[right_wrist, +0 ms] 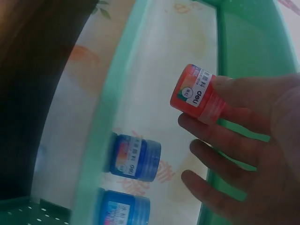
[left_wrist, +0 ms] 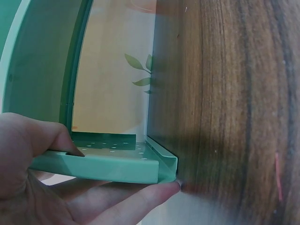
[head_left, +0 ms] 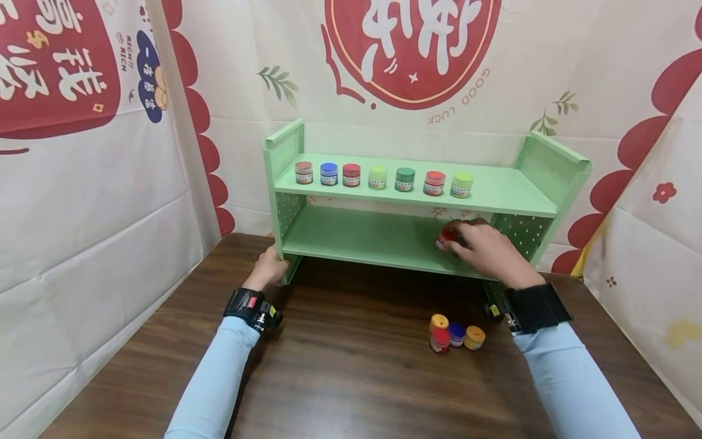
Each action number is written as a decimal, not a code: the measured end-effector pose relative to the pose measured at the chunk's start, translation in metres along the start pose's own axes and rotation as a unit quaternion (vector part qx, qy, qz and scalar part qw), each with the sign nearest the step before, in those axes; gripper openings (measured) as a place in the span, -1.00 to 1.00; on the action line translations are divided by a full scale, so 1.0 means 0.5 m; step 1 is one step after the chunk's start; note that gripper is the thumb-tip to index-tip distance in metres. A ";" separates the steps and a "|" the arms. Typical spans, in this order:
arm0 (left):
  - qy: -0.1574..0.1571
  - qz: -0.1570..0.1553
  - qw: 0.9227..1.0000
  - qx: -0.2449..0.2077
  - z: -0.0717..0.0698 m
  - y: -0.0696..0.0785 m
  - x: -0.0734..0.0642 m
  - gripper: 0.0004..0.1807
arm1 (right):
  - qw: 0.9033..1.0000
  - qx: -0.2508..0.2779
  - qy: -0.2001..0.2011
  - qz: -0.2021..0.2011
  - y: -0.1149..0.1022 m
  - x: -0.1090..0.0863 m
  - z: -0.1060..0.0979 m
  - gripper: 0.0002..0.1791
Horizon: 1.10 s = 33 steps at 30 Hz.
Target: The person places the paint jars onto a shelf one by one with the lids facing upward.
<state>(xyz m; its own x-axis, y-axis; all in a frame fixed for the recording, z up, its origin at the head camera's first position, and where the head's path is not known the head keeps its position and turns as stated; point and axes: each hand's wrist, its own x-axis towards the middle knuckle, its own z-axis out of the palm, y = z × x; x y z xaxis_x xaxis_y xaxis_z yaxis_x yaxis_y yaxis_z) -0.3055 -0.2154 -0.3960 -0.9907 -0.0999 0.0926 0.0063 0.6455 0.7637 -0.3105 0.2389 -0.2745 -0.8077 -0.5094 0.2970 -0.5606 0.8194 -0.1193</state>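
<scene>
A green two-tier shelf rack [head_left: 351, 235] stands on the table. My left hand [head_left: 269, 268] grips the low edge of its left side panel, thumb on the inner face and fingers along the outside in the left wrist view. Over the right part of the lower tier, my right hand [head_left: 488, 250] pinches a red paint jar [right_wrist: 194, 91] between thumb and fingers, the other fingers spread apart. Two blue paint jars, one darker [right_wrist: 136, 157] and one lighter [right_wrist: 123, 211], sit on the lower tier near that hand; in the head view the hand mostly hides them.
Along the upper tier runs a row of several paint jars, from a brownish-red one [head_left: 304, 172] to a light green one [head_left: 462, 185]. Several more, among them a red jar [head_left: 440, 341] and an orange jar [head_left: 474, 338], cluster on the brown table [head_left: 351, 378]. Printed cloth [head_left: 230, 140] hangs behind.
</scene>
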 end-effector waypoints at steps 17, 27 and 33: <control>0.005 0.008 1.000 0.021 -0.001 -0.005 0.000 -0.61 | 0.991 0.095 -0.094 -0.008 0.047 0.074 -0.007 -0.58; 0.008 0.011 1.000 0.005 0.002 -0.004 -0.004 -0.60 | 0.990 0.053 -0.129 0.007 0.027 0.092 -0.001 -0.66; 0.010 0.016 1.000 0.019 0.001 -0.003 -0.002 -0.62 | 0.989 0.046 -0.142 0.012 0.024 0.095 0.006 -0.66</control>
<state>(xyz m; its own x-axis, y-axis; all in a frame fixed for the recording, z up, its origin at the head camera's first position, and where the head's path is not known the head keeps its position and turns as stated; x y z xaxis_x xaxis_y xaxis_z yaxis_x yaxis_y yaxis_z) -0.3044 -0.2160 -0.3976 -0.9871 -0.0940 0.1298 0.0322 0.6770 0.7353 -0.3560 0.2236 -0.2647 -0.8323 -0.5541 0.0159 -0.5444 0.8115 -0.2123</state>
